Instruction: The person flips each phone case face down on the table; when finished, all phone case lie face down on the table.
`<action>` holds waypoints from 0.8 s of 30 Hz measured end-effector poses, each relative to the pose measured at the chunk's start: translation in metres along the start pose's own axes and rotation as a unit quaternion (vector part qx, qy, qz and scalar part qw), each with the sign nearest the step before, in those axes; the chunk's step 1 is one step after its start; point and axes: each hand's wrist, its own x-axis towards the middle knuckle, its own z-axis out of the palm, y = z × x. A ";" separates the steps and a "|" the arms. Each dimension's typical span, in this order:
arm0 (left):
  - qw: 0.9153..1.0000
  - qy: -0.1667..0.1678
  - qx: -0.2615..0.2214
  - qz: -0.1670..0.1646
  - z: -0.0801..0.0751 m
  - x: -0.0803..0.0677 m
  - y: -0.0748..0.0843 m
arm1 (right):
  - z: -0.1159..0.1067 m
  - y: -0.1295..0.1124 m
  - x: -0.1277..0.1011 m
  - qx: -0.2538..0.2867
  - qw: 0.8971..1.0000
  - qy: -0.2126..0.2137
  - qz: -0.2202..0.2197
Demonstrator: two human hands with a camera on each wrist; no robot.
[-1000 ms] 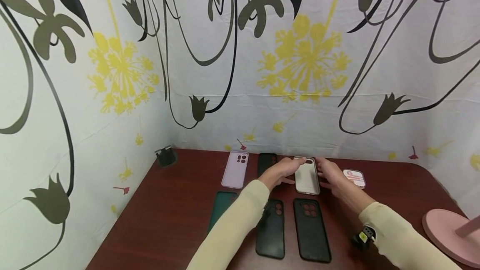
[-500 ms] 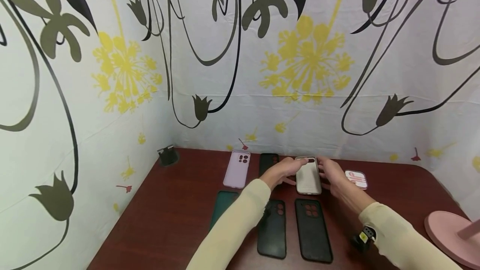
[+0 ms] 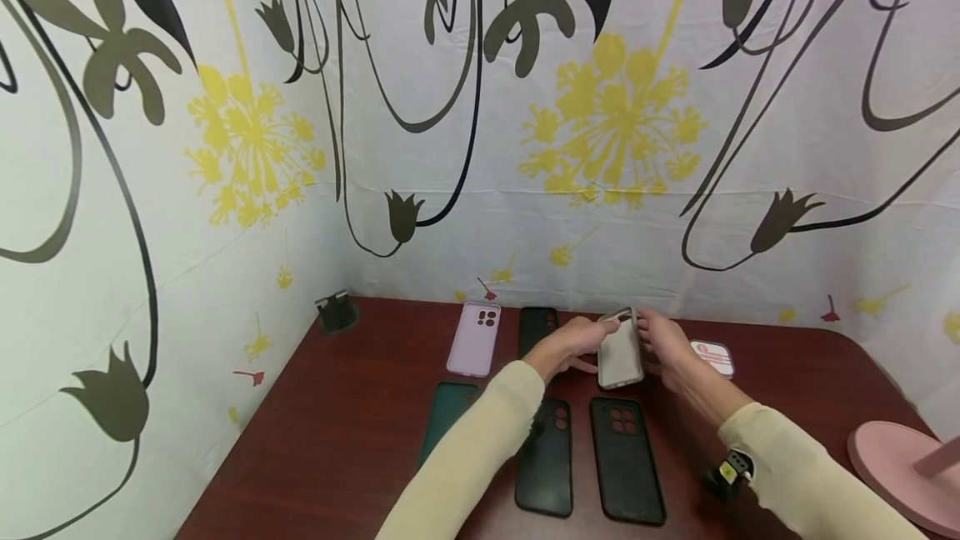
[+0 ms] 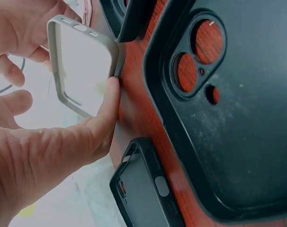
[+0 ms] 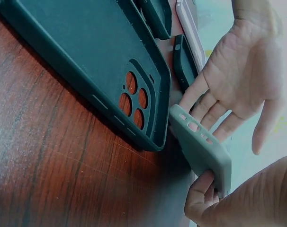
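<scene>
A pale grey phone case [image 3: 619, 357] stands tilted off the table between the two hands, its inside facing up in the head view. The left hand [image 4: 44, 153] touches one side of it with fairly straight fingers [image 4: 108, 101], its thumb held away. From the other side, the right hand [image 5: 247, 201] holds the case's edge with bent fingers [image 5: 199, 191]. Part of that hand is hidden behind the case. Nearest in front lie a black phone case [image 3: 627, 461] with a square camera cutout and another black case [image 3: 543, 458].
On the dark red table [image 3: 330, 440] also lie a lilac phone case [image 3: 474, 340], a black case [image 3: 536, 327] and a green case [image 3: 446, 415]. A small white-and-red case [image 3: 712, 357] is right of the right hand. A pink round base [image 3: 885, 461] stands at the right edge.
The pale grey phone case has gone from lying flat to tilted, its far right side raised. Both hands have barely shifted, and the other cases stay in place.
</scene>
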 end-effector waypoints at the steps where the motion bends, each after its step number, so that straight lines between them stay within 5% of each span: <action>1: 1.000 0.001 -0.001 0.000 0.000 0.000 0.000 | 0.000 0.000 0.000 -0.002 1.000 0.000 0.001; 24: 1.000 0.010 0.010 0.006 0.004 0.003 -0.001 | 0.008 -0.002 -0.006 0.015 0.999 -0.026 -0.026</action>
